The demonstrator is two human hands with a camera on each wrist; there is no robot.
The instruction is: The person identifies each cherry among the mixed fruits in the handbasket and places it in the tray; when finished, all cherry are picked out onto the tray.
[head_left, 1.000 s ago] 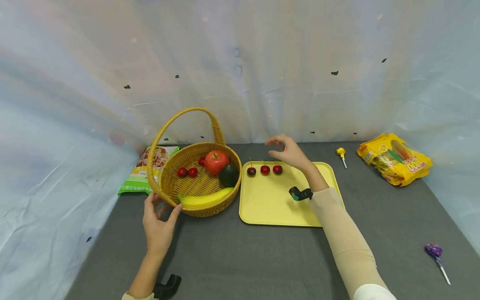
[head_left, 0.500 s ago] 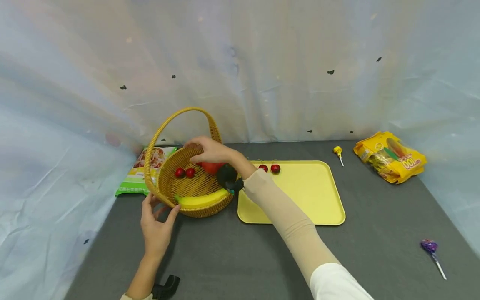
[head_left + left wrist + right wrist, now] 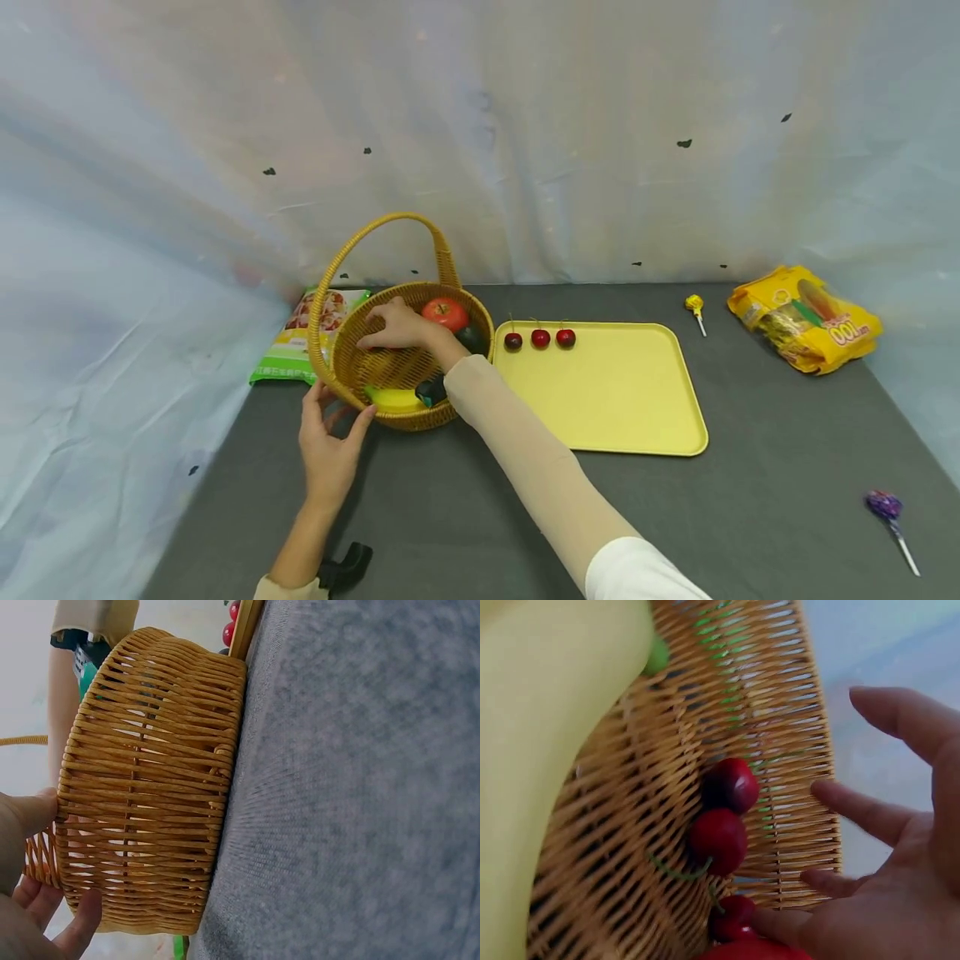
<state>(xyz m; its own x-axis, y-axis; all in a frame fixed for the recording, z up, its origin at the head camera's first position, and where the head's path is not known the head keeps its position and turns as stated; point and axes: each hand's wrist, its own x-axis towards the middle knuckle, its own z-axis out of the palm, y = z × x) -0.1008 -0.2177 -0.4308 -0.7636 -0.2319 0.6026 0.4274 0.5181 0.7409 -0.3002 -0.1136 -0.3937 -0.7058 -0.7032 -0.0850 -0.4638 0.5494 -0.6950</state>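
Observation:
A yellow wicker basket (image 3: 420, 421) with a tall handle holds a banana (image 3: 393, 401), a red apple (image 3: 446, 313), a dark green fruit (image 3: 472, 339) and cherries (image 3: 718, 841). My left hand (image 3: 327, 458) grips its front left rim by the foot of the handle, thumb and fingers around the weave (image 3: 142, 795). Inside the basket, my right hand (image 3: 401, 327) reaches over the cherries with spread, bent fingers and nothing between them. One finger lies right beside the cherry (image 3: 733, 919) nearest the apple. In the head view this hand hides the basket's cherries.
Right of the basket lies a yellow tray (image 3: 615, 396) with three stemmed cherries (image 3: 540, 338) along its back edge. A green snack bag (image 3: 288, 358) is behind the basket. Further right are a yellow lollipop (image 3: 695, 307), a yellow bag (image 3: 810, 321) and a purple lollipop (image 3: 887, 506).
My right hand has swung left from above the tray and lowered into the basket. My left hand keeps its grip on the rim, and the head view has shifted slightly.

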